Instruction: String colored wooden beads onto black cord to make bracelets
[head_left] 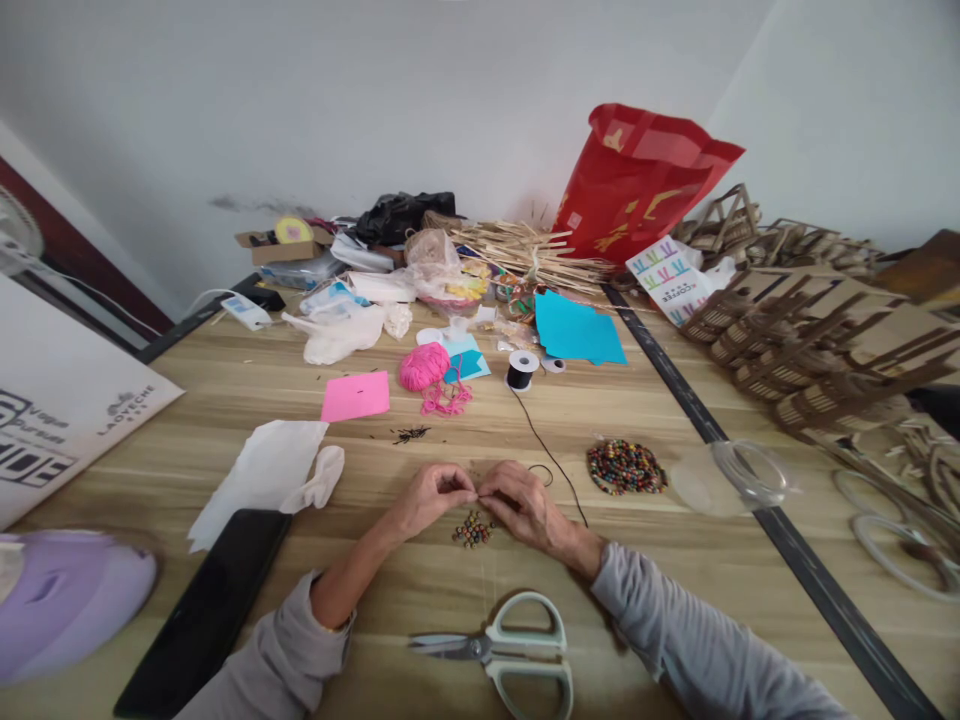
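Both hands pinched: my left hand (433, 495) and right hand (523, 503) meet on black thread (551, 457), small beads (472, 529) just below the fingertips. Keep thread taut, feed one bead slowly.

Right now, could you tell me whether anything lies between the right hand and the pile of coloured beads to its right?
Only the black thread does: it runs from the spool down across the table between the right hand and the bead pile. It lies flat on the wood; nothing else sits in that gap.
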